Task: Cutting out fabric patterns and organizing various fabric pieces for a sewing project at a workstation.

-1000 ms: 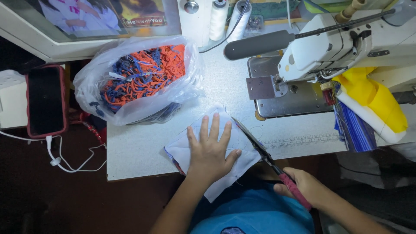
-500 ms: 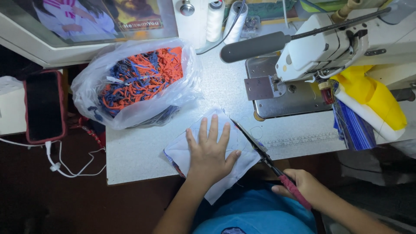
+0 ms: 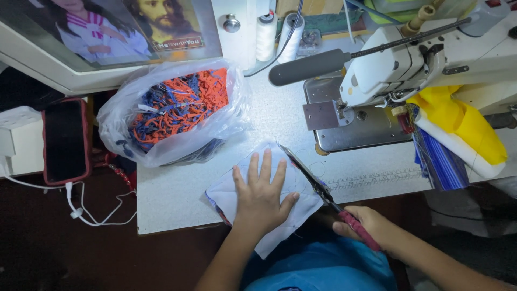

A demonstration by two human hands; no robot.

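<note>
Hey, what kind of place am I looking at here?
Most likely a small sewing workstation, perhaps at home. An industrial sewing machine sits on the table, thread spools stand behind it, and a plastic bag holds orange and blue fabric scraps.

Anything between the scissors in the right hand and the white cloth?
Nothing visible. The scissors in the right hand already lie at the white cloth's right edge; the left hand presses flat on the cloth, beside the blades.

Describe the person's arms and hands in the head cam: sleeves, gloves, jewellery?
Both forearms are bare, with no sleeve reaching into view. The left hand and right hand wear no gloves; no rings, watch or bracelet show on the fingers or wrists. A blue garment covers the body below the arms.
</note>
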